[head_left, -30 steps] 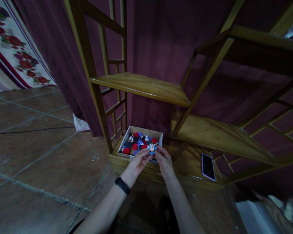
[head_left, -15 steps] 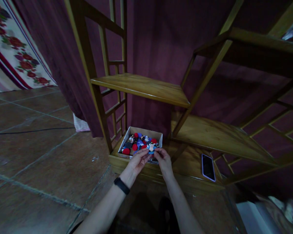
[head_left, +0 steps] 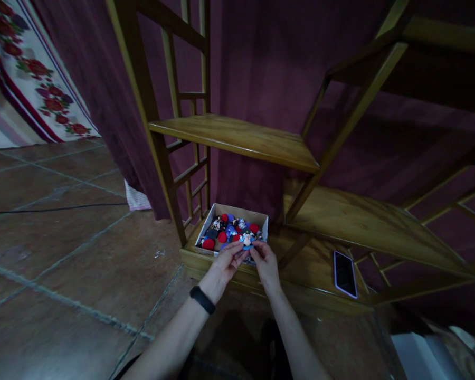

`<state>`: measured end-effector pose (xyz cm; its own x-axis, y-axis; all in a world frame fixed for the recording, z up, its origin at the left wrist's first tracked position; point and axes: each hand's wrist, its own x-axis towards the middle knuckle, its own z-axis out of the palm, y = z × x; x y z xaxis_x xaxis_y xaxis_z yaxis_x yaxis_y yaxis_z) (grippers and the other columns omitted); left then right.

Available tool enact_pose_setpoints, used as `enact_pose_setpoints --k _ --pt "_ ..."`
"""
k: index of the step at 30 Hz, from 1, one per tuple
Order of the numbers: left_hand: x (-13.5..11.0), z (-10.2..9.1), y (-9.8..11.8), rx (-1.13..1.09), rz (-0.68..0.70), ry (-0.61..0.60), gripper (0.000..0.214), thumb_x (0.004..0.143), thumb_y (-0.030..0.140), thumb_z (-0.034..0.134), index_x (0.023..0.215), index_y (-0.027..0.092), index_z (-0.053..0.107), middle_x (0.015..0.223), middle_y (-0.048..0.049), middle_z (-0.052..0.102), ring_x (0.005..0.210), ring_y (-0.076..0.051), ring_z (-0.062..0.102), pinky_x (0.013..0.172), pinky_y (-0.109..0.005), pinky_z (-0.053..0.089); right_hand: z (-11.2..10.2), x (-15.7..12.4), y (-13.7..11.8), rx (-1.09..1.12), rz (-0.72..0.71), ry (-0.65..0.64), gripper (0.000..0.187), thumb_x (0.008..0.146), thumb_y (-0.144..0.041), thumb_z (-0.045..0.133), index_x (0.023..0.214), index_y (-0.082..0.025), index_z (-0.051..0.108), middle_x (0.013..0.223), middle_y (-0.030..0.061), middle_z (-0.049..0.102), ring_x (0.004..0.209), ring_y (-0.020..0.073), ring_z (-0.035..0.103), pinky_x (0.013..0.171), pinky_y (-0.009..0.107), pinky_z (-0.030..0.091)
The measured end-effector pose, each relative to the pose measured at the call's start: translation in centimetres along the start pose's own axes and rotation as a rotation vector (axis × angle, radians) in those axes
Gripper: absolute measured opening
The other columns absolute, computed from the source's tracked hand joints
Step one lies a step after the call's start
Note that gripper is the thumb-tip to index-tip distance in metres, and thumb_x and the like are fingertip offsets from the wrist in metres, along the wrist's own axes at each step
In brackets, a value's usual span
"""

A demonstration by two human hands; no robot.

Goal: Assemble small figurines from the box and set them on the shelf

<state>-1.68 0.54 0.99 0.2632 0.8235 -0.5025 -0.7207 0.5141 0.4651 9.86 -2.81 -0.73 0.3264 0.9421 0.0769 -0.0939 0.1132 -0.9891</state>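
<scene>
Between the fingertips of both hands is a small figurine [head_left: 247, 240], blue and white with a blue base. My left hand [head_left: 228, 259] pinches it from the left side, and a dark band circles that wrist. From the right, the fingers of my right hand [head_left: 266, 260] close on its other edge. Just behind the hands stands an open cardboard box [head_left: 248, 215] on the lowest shelf. Several little figures in red, blue, black and purple [head_left: 221, 237] lie jumbled in it. My hands cover the box's front right corner.
A phone with a lilac edge [head_left: 345, 274] lies on the low shelf to the right. Above the box juts a wooden shelf [head_left: 237, 138], joined to a slatted side frame. A dark curtain [head_left: 253, 68] hangs behind. On the tiled floor at left runs a thin cable [head_left: 55, 209].
The view has shifted slightly, so the shelf and box sit a little farther right. Both hands keep their hold on the figurine, with hardly any movement.
</scene>
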Motion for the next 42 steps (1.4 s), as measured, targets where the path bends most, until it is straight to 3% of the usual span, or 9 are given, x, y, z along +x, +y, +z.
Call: enact_pose_setpoints --k 12,26,42 --pt "0.5 -0.3 0.0 0.039 0.010 -0.009 0.017 0.071 -0.006 0.059 0.076 0.010 0.060 0.071 -0.0072 0.067 0.063 -0.015 0.067 0.065 -0.026 0.057 -0.3 0.5 0.6 -0.050 -0.009 -0.016 0.022 0.071 -0.034 0.061 0.090 -0.023 0.063 0.091 0.0015 0.066 0.086 0.0183 0.059 0.084 0.033 0.045" --pt "0.8 -0.6 0.7 0.057 -0.007 0.061 0.013 0.074 0.001 0.059 0.078 0.013 0.056 0.067 -0.0053 0.064 0.057 -0.013 0.063 0.059 -0.024 0.055 0.4 -0.1 0.5 -0.094 -0.019 -0.005 0.021 0.070 -0.030 0.061 0.089 -0.024 0.067 0.090 0.0019 0.067 0.083 0.0190 0.059 0.079 0.033 0.047" --pt "0.2 -0.5 0.8 0.084 0.018 0.004 0.014 0.075 0.001 0.057 0.080 0.014 0.055 0.067 -0.0040 0.063 0.056 -0.012 0.062 0.060 -0.025 0.054 0.1 0.2 1.2 -0.090 0.006 -0.023 0.021 0.071 -0.030 0.059 0.090 -0.023 0.066 0.096 0.0026 0.066 0.087 0.0197 0.059 0.079 0.033 0.047"
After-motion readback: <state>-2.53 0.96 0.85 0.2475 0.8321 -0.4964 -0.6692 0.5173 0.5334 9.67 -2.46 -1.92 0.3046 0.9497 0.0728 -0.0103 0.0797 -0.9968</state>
